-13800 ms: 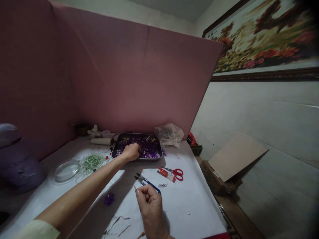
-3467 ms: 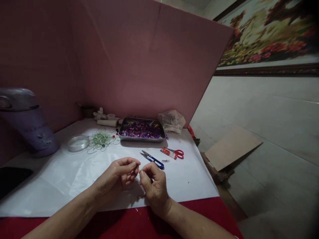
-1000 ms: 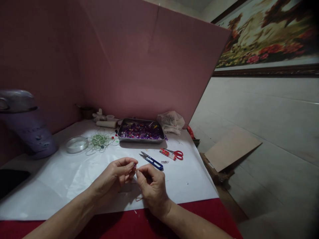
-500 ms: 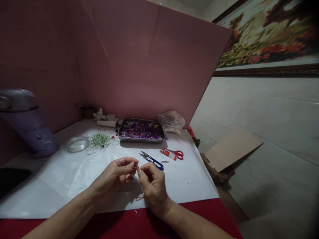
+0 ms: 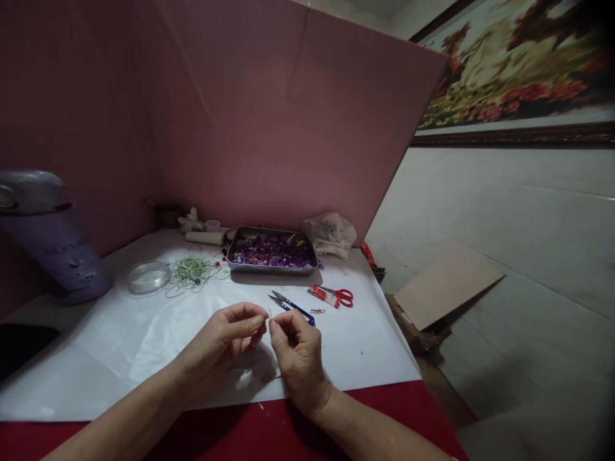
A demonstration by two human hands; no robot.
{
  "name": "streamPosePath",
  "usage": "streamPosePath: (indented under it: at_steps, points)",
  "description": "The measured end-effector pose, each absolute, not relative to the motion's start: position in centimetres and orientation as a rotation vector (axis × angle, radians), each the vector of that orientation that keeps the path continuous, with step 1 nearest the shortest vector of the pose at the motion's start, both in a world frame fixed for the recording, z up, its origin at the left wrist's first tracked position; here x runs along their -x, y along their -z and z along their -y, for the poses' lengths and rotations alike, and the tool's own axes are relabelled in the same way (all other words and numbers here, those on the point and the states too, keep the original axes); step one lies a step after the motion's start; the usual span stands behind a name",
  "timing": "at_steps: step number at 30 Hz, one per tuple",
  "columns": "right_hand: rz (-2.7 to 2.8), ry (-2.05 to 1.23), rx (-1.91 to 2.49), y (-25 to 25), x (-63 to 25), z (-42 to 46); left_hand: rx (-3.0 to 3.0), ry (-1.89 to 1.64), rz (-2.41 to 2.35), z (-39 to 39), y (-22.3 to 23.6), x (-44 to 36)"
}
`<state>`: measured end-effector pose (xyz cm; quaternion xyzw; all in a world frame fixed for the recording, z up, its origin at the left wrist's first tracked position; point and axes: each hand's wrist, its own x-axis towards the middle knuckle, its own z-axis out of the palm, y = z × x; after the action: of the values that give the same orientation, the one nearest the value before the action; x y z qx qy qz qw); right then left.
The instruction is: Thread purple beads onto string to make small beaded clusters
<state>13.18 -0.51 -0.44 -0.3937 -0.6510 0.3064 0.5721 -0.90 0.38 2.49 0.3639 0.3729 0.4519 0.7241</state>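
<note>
My left hand (image 5: pixel 225 339) and my right hand (image 5: pixel 298 352) meet fingertip to fingertip low over the white sheet (image 5: pixel 120 346) at the near edge of the table. Each is closed in a pinch. Between them a thin thread end (image 5: pixel 270 314) sticks up from my right fingers. Whatever my left fingers pinch is too small to make out. Blue thread snips (image 5: pixel 292 307) lie just beyond my right hand. A metal tray of purple beads (image 5: pixel 272 251) stands farther back.
Red scissors (image 5: pixel 336 295) lie right of the snips. A tangle of green cord (image 5: pixel 192 270) and a clear round lid (image 5: pixel 148 276) sit at the left, a purple appliance (image 5: pixel 52 240) beyond them. A plastic bag (image 5: pixel 330 234) lies by the pink board (image 5: pixel 288 128). The red cloth (image 5: pixel 269 429) edges the table.
Long ago my left hand reached into the bead tray; since then both hands work close together. In the last second the small bead seen between the fingertips is out of sight and a thread end shows.
</note>
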Motion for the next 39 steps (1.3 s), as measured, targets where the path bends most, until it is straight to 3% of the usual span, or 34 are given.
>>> streamPosePath:
  at_steps: [39]
  points:
    - [1.596,-0.707,1.003,0.67,-13.12,0.3,-0.918,-1.075,-0.986,-0.56,-1.97,0.64]
